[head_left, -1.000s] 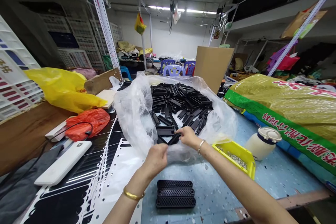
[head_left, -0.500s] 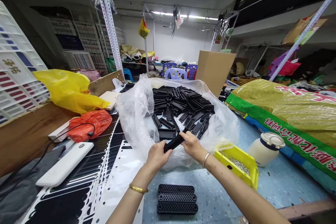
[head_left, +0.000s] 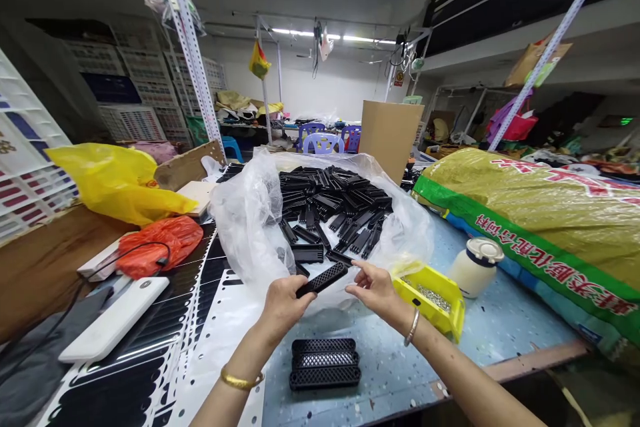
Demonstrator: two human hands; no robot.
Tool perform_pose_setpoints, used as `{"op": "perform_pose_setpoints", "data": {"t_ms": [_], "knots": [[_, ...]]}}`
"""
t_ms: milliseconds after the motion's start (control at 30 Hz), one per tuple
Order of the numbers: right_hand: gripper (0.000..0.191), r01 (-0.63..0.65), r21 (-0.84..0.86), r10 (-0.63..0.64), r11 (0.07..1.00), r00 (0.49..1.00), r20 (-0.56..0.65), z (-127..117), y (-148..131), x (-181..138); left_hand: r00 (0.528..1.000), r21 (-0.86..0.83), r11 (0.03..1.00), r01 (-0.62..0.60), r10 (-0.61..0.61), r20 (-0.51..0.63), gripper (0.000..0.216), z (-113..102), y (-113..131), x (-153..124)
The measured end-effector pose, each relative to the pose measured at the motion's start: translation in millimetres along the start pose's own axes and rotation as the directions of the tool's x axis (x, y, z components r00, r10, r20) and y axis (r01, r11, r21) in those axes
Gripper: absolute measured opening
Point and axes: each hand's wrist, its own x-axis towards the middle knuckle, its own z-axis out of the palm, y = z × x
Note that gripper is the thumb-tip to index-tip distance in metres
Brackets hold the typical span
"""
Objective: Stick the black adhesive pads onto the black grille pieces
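My left hand [head_left: 283, 303] grips one end of a long black perforated plastic piece [head_left: 323, 279] and holds it up in front of me. The far end of the piece is free; my right hand [head_left: 373, 288] hovers just beside it with fingers spread and holds nothing. Behind both hands a clear plastic bag [head_left: 250, 227] lies open, full of several similar black plastic parts [head_left: 333, 203]. On the blue table [head_left: 495, 327] below my hands lie three black perforated pieces [head_left: 325, 363] side by side.
A small yellow bin [head_left: 435, 297] with small metal parts sits right of my hands, a white jar [head_left: 473, 265] beyond it. A large yellow-green sack [head_left: 540, 213] fills the right. Left: black-and-white sheets [head_left: 165, 340], a white power bank [head_left: 113, 320], orange bag [head_left: 157, 243], yellow bag [head_left: 117, 180].
The black piece has come out of the bag toward me and turned its perforated face up. My right hand has let go of its end and opened.
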Motion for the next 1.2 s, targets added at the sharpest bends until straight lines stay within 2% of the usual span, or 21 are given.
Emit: {"op": "perform_pose_setpoints", "data": {"t_ms": [100, 267, 333, 400, 467, 533, 600, 667, 733, 800, 867, 967, 1100, 1200], "knots": [[0.054, -0.058, 0.053, 0.057, 0.997, 0.998, 0.016, -6, -10, -8, 0.999, 0.008, 0.999, -0.037, 0.037, -0.009, 0.009, -2, 0, -14], [0.053, -0.023, 0.167, 0.011, 0.986, 0.997, 0.075, -9, -25, -21, 0.994, 0.109, 0.988, -0.105, 0.105, 0.007, 0.010, -3, -2, -32], [0.048, -0.065, 0.242, 0.030, 0.968, 0.989, 0.145, -8, -31, -26, 0.992, 0.116, 0.985, -0.127, 0.127, 0.004, 0.011, -1, -1, -38], [0.045, -0.197, 0.326, 0.098, 0.925, 0.950, 0.297, -8, -36, -29, 0.988, 0.124, 0.981, -0.151, 0.154, -0.012, 0.011, 1, 1, -44], [0.053, -0.370, 0.380, 0.171, 0.848, 0.869, 0.465, -9, -39, -32, 0.981, 0.128, 0.975, -0.183, 0.188, -0.035, 0.012, 2, 5, -49], [0.055, -0.467, 0.412, 0.194, 0.783, 0.812, 0.551, -9, -39, -34, 0.979, 0.087, 0.977, -0.194, 0.199, -0.050, 0.015, 3, 8, -51], [0.048, -0.458, 0.458, 0.179, 0.762, 0.828, 0.532, -8, -35, -35, 0.991, -0.027, 0.992, -0.126, 0.124, -0.051, 0.023, 3, 8, -51], [0.043, -0.405, 0.494, 0.166, 0.769, 0.873, 0.459, -5, -29, -35, 0.999, -0.211, 0.977, 0.019, -0.026, -0.029, 0.040, 4, 2, -46], [0.036, -0.337, 0.486, 0.163, 0.807, 0.916, 0.366, 0, -20, -34, 0.986, -0.405, 0.899, 0.165, -0.162, 0.042, 0.048, 7, -8, -40], [0.027, -0.253, 0.405, 0.137, 0.879, 0.946, 0.294, 7, -11, -34, 0.972, -0.521, 0.820, 0.236, -0.198, 0.130, 0.042, 11, -19, -35], [0.024, -0.194, 0.275, 0.119, 0.942, 0.956, 0.267, 16, -2, -36, 0.966, -0.545, 0.799, 0.254, -0.186, 0.177, 0.032, 17, -30, -31], [0.023, -0.192, 0.138, 0.146, 0.972, 0.946, 0.290, 27, 8, -42, 0.966, -0.509, 0.823, 0.252, -0.184, 0.181, 0.024, 28, -41, -31], [0.020, -0.224, 0.105, 0.176, 0.969, 0.923, 0.342, 36, 14, -53, 0.963, -0.443, 0.861, 0.251, -0.176, 0.204, 0.019, 40, -50, -37], [0.020, -0.186, 0.060, 0.154, 0.981, 0.924, 0.350, 34, 14, -57, 0.963, -0.414, 0.877, 0.243, -0.169, 0.208, 0.022, 41, -53, -41]]}}
